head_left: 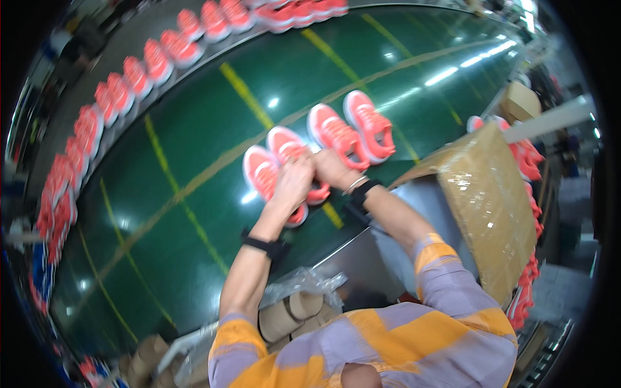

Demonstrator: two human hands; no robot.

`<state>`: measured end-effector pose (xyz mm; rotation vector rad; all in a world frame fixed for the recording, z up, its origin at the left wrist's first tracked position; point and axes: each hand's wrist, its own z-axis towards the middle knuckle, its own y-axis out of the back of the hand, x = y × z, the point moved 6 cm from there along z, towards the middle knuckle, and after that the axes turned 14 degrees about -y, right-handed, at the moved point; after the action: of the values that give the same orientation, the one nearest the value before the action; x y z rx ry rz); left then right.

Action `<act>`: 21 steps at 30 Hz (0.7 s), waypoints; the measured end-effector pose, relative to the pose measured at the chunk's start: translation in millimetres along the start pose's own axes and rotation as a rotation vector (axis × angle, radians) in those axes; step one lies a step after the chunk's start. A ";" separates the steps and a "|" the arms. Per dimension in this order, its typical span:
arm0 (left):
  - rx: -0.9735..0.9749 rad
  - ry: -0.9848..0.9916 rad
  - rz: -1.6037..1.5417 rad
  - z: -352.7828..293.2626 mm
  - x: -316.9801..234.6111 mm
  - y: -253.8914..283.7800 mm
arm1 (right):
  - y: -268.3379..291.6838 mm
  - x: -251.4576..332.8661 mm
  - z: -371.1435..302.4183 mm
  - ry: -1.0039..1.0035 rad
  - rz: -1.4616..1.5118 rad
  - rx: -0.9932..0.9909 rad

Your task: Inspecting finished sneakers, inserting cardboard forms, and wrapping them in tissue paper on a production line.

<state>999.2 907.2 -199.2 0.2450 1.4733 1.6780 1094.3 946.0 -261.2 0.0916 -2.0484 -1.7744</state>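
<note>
Head view shows us our two hands close together over the green belt (194, 145), fingers meeting at the laces of a coral shoe (283, 138). Our left hand (295, 180) lies over that shoe's upper, and our right hand (331, 168) comes in from its right side; we cannot tell how firmly either one grips. Just left of it sits a matching shoe (260, 169), partly hidden under our left wrist. Both point their toes toward the far side of the belt. Near our right hand, another coral pair (333, 129) stands side by side. We see a long row of shoes (156, 61) beyond the belt's far edge, an open cardboard box (488, 194) near our right arm, and brown rolls (283, 318) beside clear plastic (310, 282) below our hands.
</note>
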 end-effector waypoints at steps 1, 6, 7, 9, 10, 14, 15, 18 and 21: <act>-0.074 -0.043 0.006 -17.1 10.6 -1.0 | 0.0 19.1 1.0 -0.002 0.004 0.098; -0.193 -0.032 0.205 -63.3 -40.9 43.4 | 81.5 16.8 -50.8 -0.031 0.250 -0.404; -0.095 -0.026 0.192 -67.9 -50.8 34.2 | 97.9 -1.4 -55.2 -0.185 0.162 -0.503; -0.002 -0.030 0.174 -67.9 -68.7 23.1 | 111.4 -35.3 -64.4 -0.446 -0.045 -0.659; 0.078 -0.073 0.255 -63.0 -76.4 16.4 | 106.1 -45.9 -62.8 -0.448 -0.061 -0.678; 0.241 0.097 0.081 -63.6 -64.3 -15.0 | 72.8 -66.6 -44.3 -0.651 -0.052 -0.429; 0.239 0.103 0.083 -66.5 -60.7 -16.2 | 78.1 -65.1 -48.5 -0.678 -0.060 -0.524; 0.248 0.045 0.105 -63.3 -59.0 -15.0 | 90.0 -66.1 -55.7 -0.723 -0.100 -0.654; 0.179 0.082 -0.118 -44.1 -63.8 -4.6 | 66.3 -97.9 -51.6 -0.872 -0.086 -0.487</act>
<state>1011.6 830.9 -191.5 0.1845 1.6690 1.4796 1216.4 941.5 -219.7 -0.8906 -2.0246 -2.6112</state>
